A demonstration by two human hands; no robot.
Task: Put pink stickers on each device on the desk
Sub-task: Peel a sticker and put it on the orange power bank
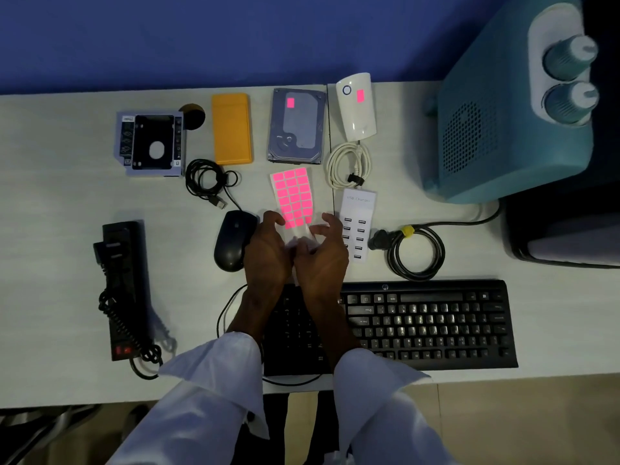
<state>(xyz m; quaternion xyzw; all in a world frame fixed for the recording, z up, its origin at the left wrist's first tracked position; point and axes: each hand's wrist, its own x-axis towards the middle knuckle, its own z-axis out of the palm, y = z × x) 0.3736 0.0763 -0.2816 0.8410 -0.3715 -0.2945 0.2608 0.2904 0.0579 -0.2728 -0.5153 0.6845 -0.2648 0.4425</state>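
Hands, left hand [268,250] and right hand [322,253], pinch the sticker sheet [293,199]; beyond them hard drive [297,129] and white device [355,105] are stickered, others bare.

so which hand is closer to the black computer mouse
Left. The left hand sits right beside the black computer mouse, at its right edge. The right hand is further right, past the pink sticker sheet both hands hold.
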